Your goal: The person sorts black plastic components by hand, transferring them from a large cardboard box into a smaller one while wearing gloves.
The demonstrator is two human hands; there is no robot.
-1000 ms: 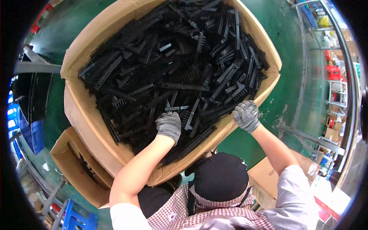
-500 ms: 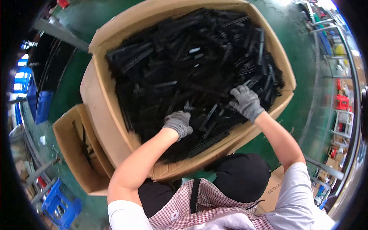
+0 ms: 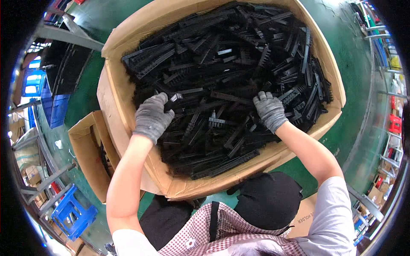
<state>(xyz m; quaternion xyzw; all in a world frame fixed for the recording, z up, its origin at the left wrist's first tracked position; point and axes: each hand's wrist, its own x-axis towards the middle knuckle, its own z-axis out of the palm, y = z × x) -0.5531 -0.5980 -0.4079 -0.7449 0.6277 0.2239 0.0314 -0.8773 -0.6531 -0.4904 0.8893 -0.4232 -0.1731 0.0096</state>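
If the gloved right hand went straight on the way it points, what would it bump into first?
The right hand would probably meet black toothed strips just ahead, in the cardboard box, though depth there is unclear.

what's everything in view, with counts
Large carton: one, brown, centre
Toothed strips: many, black, inside it
Smaller carton: one, brown, left
Cardboard: one, brown, lower right
Stool: one, blue, lower left
Plasticware: several, blue, left
Metal bars: several, grey, both sides
Floor: one, green, beneath
Clutter: uncountable, mixed, edges
Apron: one, red checked, bottom
Trousers: one, black, bottom
Sleeves: two, pale, bottom
Left hand: one, grey glove, over strips
Right hand: one, grey glove, over strips
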